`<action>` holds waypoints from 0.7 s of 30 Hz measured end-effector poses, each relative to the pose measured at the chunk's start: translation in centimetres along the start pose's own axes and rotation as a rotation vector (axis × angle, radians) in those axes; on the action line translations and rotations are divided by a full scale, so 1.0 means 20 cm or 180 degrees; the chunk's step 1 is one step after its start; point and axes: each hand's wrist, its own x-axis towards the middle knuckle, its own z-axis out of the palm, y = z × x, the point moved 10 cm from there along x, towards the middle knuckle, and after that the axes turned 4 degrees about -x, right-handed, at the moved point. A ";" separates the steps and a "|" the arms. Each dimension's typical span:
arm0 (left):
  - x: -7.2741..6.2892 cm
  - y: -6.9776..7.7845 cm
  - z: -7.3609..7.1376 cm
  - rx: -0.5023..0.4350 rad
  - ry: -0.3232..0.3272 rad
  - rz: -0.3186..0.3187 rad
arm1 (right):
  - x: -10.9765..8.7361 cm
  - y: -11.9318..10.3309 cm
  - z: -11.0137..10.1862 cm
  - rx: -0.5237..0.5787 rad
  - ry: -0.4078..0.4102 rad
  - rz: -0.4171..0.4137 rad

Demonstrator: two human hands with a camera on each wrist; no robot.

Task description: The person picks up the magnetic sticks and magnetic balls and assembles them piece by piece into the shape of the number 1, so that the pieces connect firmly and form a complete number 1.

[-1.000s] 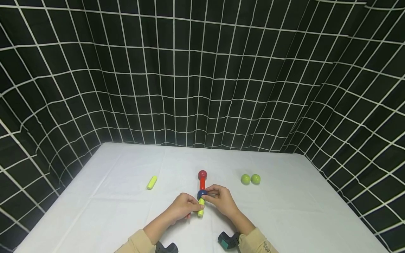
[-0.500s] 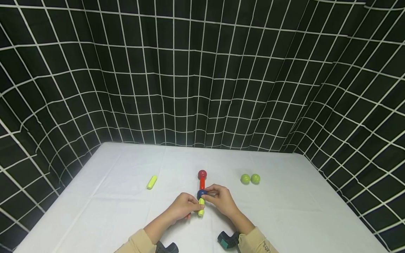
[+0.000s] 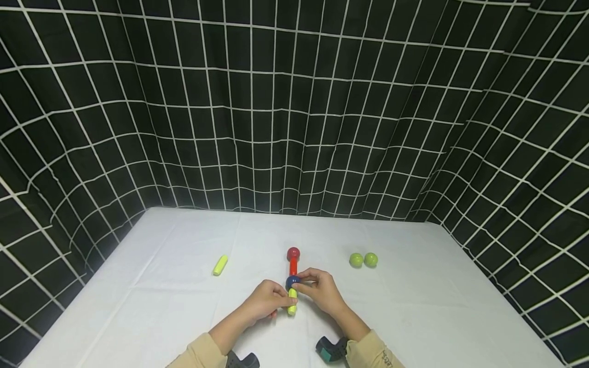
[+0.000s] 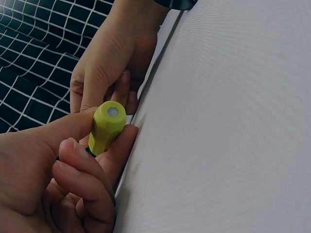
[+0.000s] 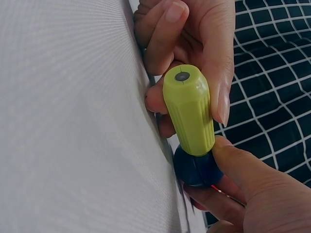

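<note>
A yellow-green ribbed magnetic rod (image 5: 190, 114) with a grey metal disc in its end stands against a dark blue ball (image 5: 194, 167). My left hand (image 3: 268, 301) pinches the rod between thumb and fingers. The blue ball is held between thumb and fingers of my right hand (image 3: 322, 292). Beyond it, in the head view, a red rod (image 3: 293, 266) runs from the blue ball to a red ball (image 3: 293, 253), all in one line. In the left wrist view the yellow rod (image 4: 107, 127) shows end-on, and the blue ball is mostly hidden behind it.
Another yellow-green rod (image 3: 220, 265) lies on the white-covered table (image 3: 184, 306) to the left. Two green balls (image 3: 363, 259) sit side by side at the right. A black curtain with a white grid (image 3: 294, 112) encloses the back and sides.
</note>
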 end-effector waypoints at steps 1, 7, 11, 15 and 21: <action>0.00 0.00 0.00 -0.0007 -0.0003 0.0003 | 0.00 0.00 0.00 -0.0004 0.0000 -0.0011; 0.00 0.00 0.00 -0.0037 -0.0014 0.0003 | 0.00 -0.01 0.00 -0.0028 0.0005 -0.0026; 0.00 0.00 0.00 -0.0030 -0.0009 0.0011 | 0.00 -0.01 0.00 -0.0041 0.0028 -0.0026; 0.00 0.00 0.00 -0.0014 0.0003 0.0020 | -0.01 -0.01 0.00 -0.0058 0.0041 -0.0033; 0.00 0.00 0.00 -0.0017 -0.0001 0.0013 | -0.01 -0.02 0.00 -0.0096 0.0051 -0.0049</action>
